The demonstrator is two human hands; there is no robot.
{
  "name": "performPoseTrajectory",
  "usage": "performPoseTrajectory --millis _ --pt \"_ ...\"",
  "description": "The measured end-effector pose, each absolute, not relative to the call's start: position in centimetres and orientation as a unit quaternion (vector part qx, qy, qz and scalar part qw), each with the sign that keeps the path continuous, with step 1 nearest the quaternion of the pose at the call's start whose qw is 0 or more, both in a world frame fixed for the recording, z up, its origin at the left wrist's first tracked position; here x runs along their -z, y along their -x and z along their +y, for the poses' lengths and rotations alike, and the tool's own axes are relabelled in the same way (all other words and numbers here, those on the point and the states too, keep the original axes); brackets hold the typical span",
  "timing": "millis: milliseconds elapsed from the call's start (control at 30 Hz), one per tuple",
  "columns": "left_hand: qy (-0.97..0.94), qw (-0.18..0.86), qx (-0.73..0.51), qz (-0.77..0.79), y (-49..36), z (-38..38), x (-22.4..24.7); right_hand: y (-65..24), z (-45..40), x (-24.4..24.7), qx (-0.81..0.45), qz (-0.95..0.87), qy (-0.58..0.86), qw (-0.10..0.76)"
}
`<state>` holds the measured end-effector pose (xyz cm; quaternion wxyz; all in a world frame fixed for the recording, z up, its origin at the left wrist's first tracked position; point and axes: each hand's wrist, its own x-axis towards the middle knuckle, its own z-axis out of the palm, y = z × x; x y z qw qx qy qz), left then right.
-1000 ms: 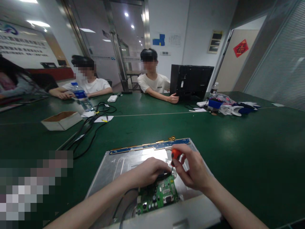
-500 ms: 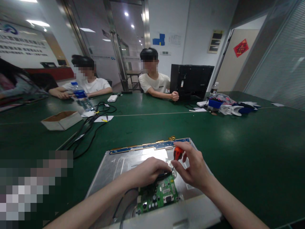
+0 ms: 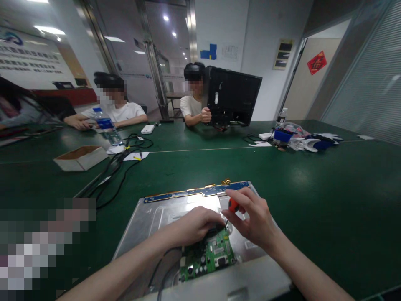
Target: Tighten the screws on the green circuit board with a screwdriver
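Note:
A silver metal panel (image 3: 138, 234) lies before me, with a blue circuit strip (image 3: 175, 195) along its far edge. On its near part sits a green circuit board (image 3: 216, 248). My right hand (image 3: 253, 213) has its fingers round a small red and black screwdriver (image 3: 232, 205), whose thin shaft points down at the board's far right corner. Bent over the far edge of the board is my left hand (image 3: 197, 225), its fingertips close to the screwdriver tip. What those fingertips hold, if anything, is hidden. Dark cables run on the panel beside the board.
Across the green table (image 3: 194, 165) a person grips a black monitor (image 3: 232, 96); another person sits to the left. An open box (image 3: 81, 159), black cables (image 3: 117, 167) and a water bottle (image 3: 106, 125) are at left. A blue tray (image 3: 282, 136) with bags is at right.
The person opposite has lifted and tilted the black monitor, moving it left. My right hand's fingers have shifted slightly round the screwdriver handle. My left hand has stayed in place.

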<state>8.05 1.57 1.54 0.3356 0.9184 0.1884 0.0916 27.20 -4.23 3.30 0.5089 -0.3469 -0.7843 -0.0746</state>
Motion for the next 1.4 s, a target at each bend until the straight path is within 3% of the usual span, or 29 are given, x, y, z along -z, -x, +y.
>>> performPoseTrajectory --millis 267,1400 --pt "-0.918 0.333 -0.085 0.196 -8.16 1.52 -1.75 -27.21 -4.76 -3.70 0.014 -0.787 0.356 0.504" --pt "-0.919 0.339 -0.089 0.181 -8.02 1.72 -1.41 -27.14 -4.03 -2.98 0.054 -0.792 0.347 0.500"
